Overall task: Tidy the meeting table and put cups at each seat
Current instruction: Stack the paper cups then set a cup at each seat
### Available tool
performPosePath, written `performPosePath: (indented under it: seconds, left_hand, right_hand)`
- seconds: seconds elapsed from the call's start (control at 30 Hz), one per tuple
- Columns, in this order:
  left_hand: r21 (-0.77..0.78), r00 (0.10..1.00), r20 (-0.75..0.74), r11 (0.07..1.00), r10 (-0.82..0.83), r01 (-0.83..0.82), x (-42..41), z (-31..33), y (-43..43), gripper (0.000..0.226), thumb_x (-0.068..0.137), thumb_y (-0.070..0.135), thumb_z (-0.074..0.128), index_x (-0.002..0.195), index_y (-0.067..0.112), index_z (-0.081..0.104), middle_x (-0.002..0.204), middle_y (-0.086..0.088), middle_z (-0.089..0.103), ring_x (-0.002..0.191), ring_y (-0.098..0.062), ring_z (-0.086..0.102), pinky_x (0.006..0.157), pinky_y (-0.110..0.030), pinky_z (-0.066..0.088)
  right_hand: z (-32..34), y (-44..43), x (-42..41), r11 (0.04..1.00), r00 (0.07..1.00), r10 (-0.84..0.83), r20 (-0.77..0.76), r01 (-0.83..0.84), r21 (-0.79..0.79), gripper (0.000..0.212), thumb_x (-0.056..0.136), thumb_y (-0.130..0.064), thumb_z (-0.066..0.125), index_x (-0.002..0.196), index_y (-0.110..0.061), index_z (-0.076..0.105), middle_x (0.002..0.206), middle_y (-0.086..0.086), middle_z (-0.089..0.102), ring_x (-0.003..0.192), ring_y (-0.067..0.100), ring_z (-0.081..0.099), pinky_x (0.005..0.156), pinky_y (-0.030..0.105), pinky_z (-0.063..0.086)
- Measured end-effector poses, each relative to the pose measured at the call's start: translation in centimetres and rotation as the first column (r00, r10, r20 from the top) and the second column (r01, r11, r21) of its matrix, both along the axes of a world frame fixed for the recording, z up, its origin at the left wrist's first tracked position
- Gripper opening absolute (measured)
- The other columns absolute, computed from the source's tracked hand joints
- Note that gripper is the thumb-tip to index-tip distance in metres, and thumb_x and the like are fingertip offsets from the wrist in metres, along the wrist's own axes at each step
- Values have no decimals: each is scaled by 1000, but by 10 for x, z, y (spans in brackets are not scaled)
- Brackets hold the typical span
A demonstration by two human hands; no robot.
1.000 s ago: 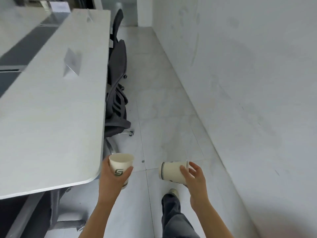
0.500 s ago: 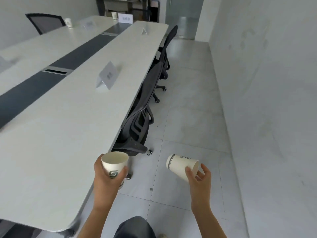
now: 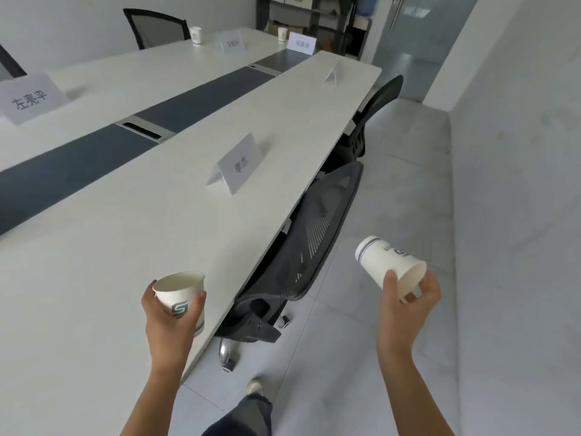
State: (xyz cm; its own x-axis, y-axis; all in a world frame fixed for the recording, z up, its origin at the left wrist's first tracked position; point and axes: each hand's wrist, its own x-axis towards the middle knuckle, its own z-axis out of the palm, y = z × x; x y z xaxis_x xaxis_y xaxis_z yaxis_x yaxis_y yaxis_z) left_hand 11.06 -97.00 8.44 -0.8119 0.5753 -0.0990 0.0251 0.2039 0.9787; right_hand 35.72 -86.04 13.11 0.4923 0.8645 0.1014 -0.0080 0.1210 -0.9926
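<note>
My left hand (image 3: 169,322) holds an upright white paper cup (image 3: 180,295) with a grey logo, just above the near edge of the long white meeting table (image 3: 94,247). My right hand (image 3: 405,305) grips a second paper cup (image 3: 388,262) by its rim; that cup lies tipped on its side, base pointing up and left, over the floor to the right of the table. Two more cups stand at the table's far end, one (image 3: 195,35) by the far-left chair and one (image 3: 282,34) near the head.
Folded name cards stand on the table, the nearest (image 3: 237,165) mid-table, others (image 3: 30,97) (image 3: 301,43) further off. Black mesh chairs (image 3: 314,240) (image 3: 374,118) are pushed under the right edge. A white wall (image 3: 518,184) narrows the tiled aisle. A glass door (image 3: 415,33) is at the back.
The view has swung up and left along the table as I walk forward. My left hand's cup has come over the table edge; my right hand has risen and moved right with its tipped cup.
</note>
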Motion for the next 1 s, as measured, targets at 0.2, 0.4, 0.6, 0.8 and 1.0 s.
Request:
performPosePath:
  seconds: [0.2,0.4,0.6,0.8,1.0]
  left_hand:
    - [33,1000,6,999,31,-31,-30,10,73,71,77,14,70,135,11,30,114,3,42,98,-18,47,82,-31,38]
    - [-21,993,25,993,114,-113,-39,6,90,71,78,12,69,136,12,29,114,2,43,96,-19,47,81,-31,38]
    - [-48,965,-5,964,263,-263,-39,11,98,72,77,12,70,136,14,29,114,4,44,96,-19,49,78,-31,39]
    - [-81,906,-18,903,422,-422,-21,21,107,71,77,12,69,136,15,29,114,4,44,94,-19,48,76,-31,38]
    - [-111,858,-30,851,513,-513,6,28,121,70,78,11,69,136,15,29,114,4,43,95,-18,46,75,-30,37]
  right_hand:
    - [34,83,-46,990,989,21,146,-41,136,67,66,-22,70,125,-16,37,126,11,43,115,26,51,89,39,53]
    - [31,137,-91,955,886,208,414,-274,108,72,68,-18,72,128,-6,35,128,7,38,120,29,42,98,34,40]
    - [15,197,-139,820,645,505,574,-566,-85,71,70,-13,73,130,-10,36,130,11,42,122,26,38,96,32,37]
    - [-15,252,-177,678,317,618,719,-677,-284,70,73,-27,69,132,-13,35,129,15,44,117,33,40,89,40,42]
    - [-39,282,-195,567,45,625,779,-712,-414,65,75,-32,66,130,-16,35,129,14,42,111,34,42,84,40,42]
